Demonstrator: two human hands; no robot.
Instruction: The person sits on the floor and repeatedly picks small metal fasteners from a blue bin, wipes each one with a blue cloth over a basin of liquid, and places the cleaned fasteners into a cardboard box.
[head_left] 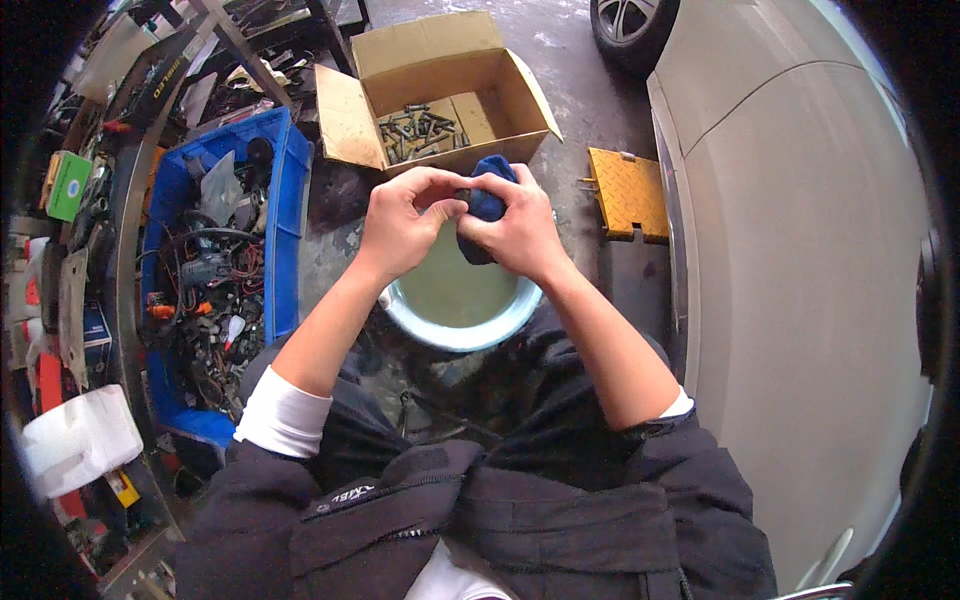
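Both hands meet over a round pale basin (458,338) that holds cloudy greenish liquid. My right hand (526,228) is closed round a dark blue cloth (487,203), and part of the cloth hangs down below the fingers. My left hand (402,222) pinches the end of a small dark piece (463,196) that sticks out of the cloth; the rest of it is hidden, so its kind cannot be told. Just beyond the hands stands an open cardboard box (430,52) with several dark metal bolts (418,132) lying inside.
On the left, a blue crate (292,215) is filled with cables and mixed parts, beside a cluttered metal shelf (125,250). A light-coloured car (800,230) takes up the right side. Near its tyre (650,45) lies a yellow metal plate (628,192).
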